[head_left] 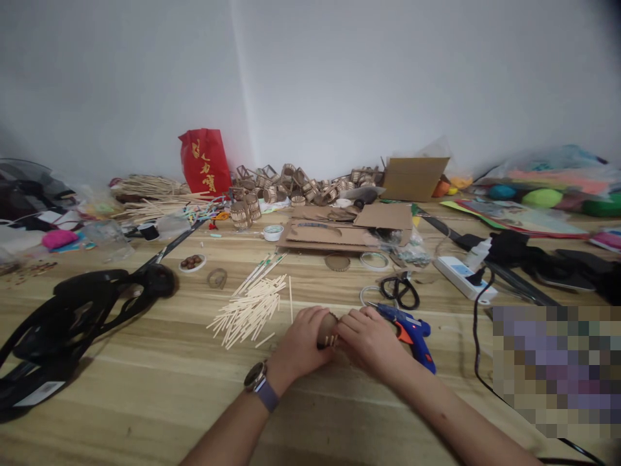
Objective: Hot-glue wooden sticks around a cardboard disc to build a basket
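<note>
**Round piece in hand, only a few stick ends showing**

The work on this one looks barely begun. A short row of pale stick ends shows along its lower right edge; the rest of the visible rim seems bare, though fingers cover part of it. Many loose sticks lie in a heap well to the left of the glue gun. Far beyond the glue gun, to its left, small baskets with stick sides stand piled, apparently made already.

The round piece is dull brown, small and tilted, with a notched-looking edge. It is just left of the glue gun; whether it touches the table cannot be told.

The left hand is curled around it, thumb below. The right hand has its fingers bunched at the right edge; whether they pinch a stick is hidden.
</note>
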